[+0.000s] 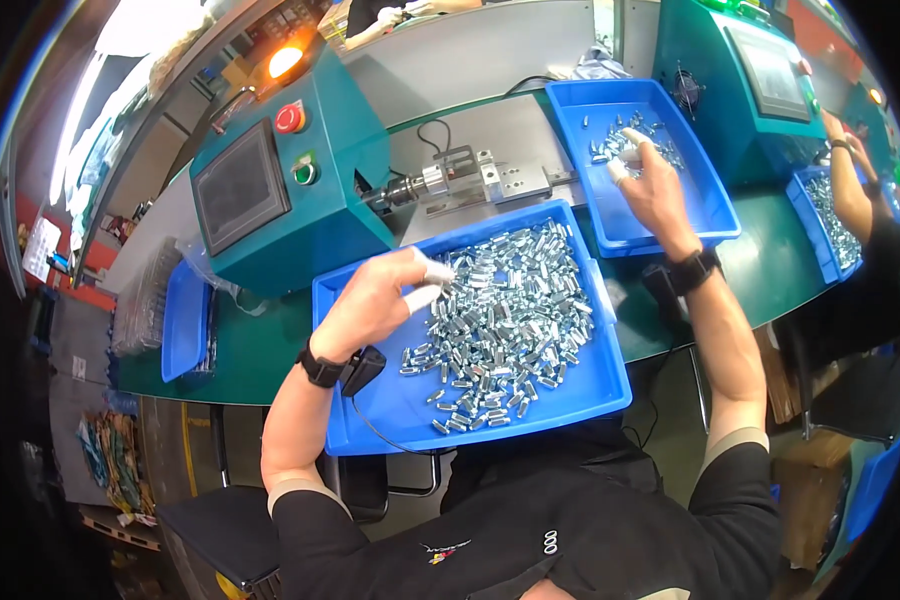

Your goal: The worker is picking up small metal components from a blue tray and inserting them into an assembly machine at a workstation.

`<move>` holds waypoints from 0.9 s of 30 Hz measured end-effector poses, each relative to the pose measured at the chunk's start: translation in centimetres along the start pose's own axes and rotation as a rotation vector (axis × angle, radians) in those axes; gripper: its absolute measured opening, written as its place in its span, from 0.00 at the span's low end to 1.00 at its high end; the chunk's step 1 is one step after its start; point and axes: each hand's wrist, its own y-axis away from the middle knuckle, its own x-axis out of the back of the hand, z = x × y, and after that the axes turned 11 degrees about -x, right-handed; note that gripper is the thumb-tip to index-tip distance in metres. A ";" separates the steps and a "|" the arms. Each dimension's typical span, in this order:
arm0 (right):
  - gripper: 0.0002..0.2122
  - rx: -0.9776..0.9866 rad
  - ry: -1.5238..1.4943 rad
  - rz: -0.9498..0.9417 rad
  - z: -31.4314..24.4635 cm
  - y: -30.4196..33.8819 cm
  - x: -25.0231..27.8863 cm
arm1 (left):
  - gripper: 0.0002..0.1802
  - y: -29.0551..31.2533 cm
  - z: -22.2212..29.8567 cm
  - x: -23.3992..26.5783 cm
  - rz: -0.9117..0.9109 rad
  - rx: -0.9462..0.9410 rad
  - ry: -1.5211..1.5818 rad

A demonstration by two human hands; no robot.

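While the near blue tray (370,420) is heaped with small metal pieces (510,310), the left hand (372,297) is poised at the heap's far left edge, white finger covers (422,298) worn, thumb and forefinger set slightly apart; whether a piece is held in that grip cannot be told. Over to the far right, the right hand (656,198) is stretched above the far blue tray (705,215), and its grip is spread, thumb parted from forefinger just over a thinner scatter of pieces (600,153). That far tray is carried by the green table (775,232), whose near edge is overlapped by the near tray. Beyond, a metal fixture (505,180) is seen, flanked on the left by a teal machine (342,150) with a dark screen (240,187).
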 end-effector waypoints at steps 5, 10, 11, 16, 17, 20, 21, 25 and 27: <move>0.23 -0.125 -0.286 -0.132 0.3 0.7 0.0 | 0.13 -8.4 0.2 0.8 0.201 0.009 0.065; 0.19 -0.122 -0.390 -0.130 0.0 0.8 0.1 | 0.12 -13.6 -2.1 0.7 0.269 0.029 0.037; 0.19 -0.128 -0.393 -0.124 0.1 0.8 0.1 | 0.12 -14.4 -2.8 0.4 0.261 0.026 0.035; 0.19 -0.149 -0.420 -0.120 -0.1 0.8 0.2 | 0.11 -15.8 -5.2 -0.6 0.275 0.048 0.023; 0.19 -0.155 -0.437 -0.129 -0.2 0.8 0.3 | 0.11 -15.8 -5.4 -0.7 0.265 0.070 0.013; 0.18 -0.164 -0.454 -0.141 -0.4 0.9 0.5 | 0.10 -15.6 -6.2 -1.2 0.256 0.086 -0.012; 0.18 -0.165 -0.451 -0.144 -0.4 0.9 0.6 | 0.10 -15.6 -6.2 -1.3 0.262 0.079 -0.025; 0.18 -0.178 -0.455 -0.156 -0.4 0.8 0.6 | 0.09 -15.3 -6.3 -1.5 0.268 0.025 -0.180; 0.18 -0.183 -0.458 -0.160 -0.4 0.8 0.6 | 0.09 -15.1 -6.4 -1.4 0.270 0.000 -0.252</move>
